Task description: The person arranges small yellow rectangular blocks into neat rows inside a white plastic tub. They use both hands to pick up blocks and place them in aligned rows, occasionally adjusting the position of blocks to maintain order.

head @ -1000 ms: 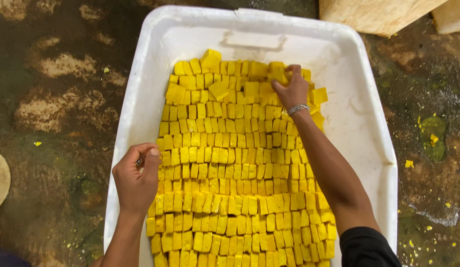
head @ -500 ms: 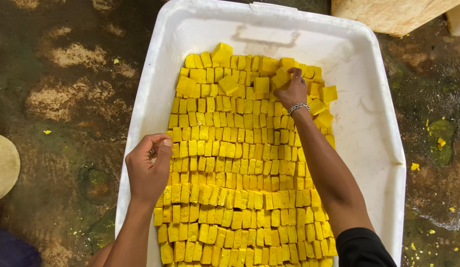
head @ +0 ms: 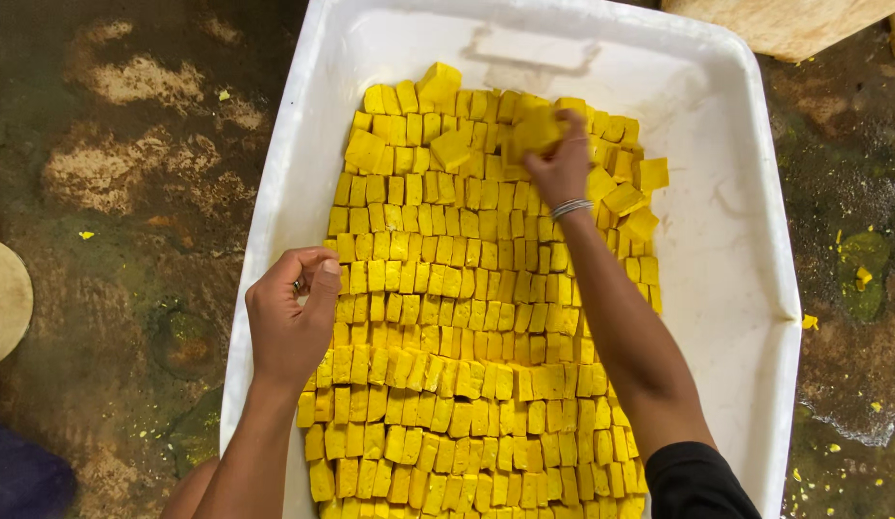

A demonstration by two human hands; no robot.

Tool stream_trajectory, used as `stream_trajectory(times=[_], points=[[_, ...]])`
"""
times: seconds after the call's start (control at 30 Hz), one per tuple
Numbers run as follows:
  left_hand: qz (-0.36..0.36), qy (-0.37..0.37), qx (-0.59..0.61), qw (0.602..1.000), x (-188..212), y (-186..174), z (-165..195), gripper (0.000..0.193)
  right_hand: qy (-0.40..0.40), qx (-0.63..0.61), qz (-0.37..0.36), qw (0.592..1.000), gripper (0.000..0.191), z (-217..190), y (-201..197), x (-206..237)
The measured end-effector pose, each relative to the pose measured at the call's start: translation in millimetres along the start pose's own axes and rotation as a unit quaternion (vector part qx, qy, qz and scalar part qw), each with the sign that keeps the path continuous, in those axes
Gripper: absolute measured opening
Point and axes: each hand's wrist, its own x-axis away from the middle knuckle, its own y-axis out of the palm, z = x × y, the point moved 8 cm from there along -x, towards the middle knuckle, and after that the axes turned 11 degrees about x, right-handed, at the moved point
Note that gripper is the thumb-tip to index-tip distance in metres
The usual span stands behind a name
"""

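Yellow soft cubes (head: 467, 317) fill my white plastic tub (head: 745, 288) in rows; right hand (head: 560, 163) pinches one cube (head: 536, 130) at the far end, left hand (head: 289, 322) curls loosely closed, empty, at the tub's edge; setting that cube squarely in line looks next.

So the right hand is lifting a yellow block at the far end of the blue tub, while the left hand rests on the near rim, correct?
Not quite: the tub is white, not blue, as the head view shows. The right hand does hold a yellow block at the far end, and the left hand rests on the near rim.

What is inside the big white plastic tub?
The white plastic tub holds tightly packed rows of yellow cubes. The right hand grips one cube at the far end. The cubes and both arms hide the tub floor beneath them.
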Motion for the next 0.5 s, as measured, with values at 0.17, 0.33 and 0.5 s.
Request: stream_trajectory(times=[0.17, 0.33, 0.5], points=[[0.012, -0.012, 0.005, 1.0, 0, -4, -1, 0.021, 0.011, 0.157, -0.01, 0.988, 0.097, -21, 36, 8], [0.012, 0.0, 0.03, 0.999, -4, -2, 0, 0.02, 0.059, 0.077, -0.009, 0.995, 0.084, -20, 26, -11], [-0.003, -0.001, 0.028, 1.0, -4, 2, -1, 0.02, -0.063, -0.071, -0.019, 0.995, 0.078, -73, 57, 1]])
